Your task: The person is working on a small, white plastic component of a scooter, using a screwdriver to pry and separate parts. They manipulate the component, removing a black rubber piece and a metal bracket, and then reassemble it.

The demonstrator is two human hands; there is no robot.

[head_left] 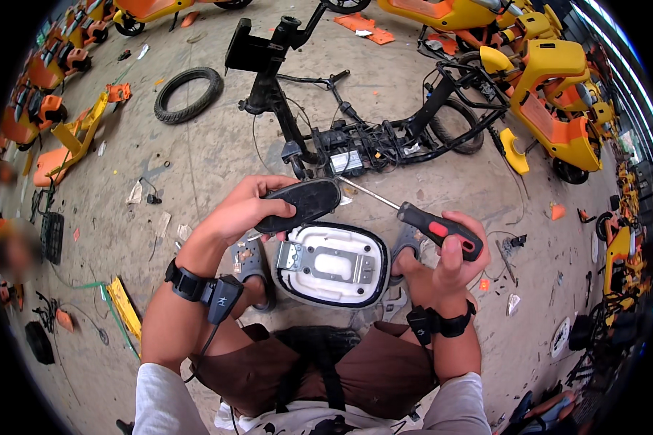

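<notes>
My left hand [257, 206] grips a flat black oval pad [308, 201], raised over the upper left of a white rounded panel with a black rim [312, 293] and a metal bracket. My right hand [457, 257] is closed round the black-and-red handle of a screwdriver [439, 228], its long shaft pointing up and left toward the pad; I cannot tell whether the tip touches it. The panel lies between my feet, which are in grey clogs [406, 246].
Ahead stands a stripped black scooter frame [290, 134] with exposed wiring. A loose tire [187, 94] lies at upper left. Yellow and orange scooters [559, 138] line both sides, with loose yellow panels [127, 312], cables and scraps on the concrete floor [181, 159].
</notes>
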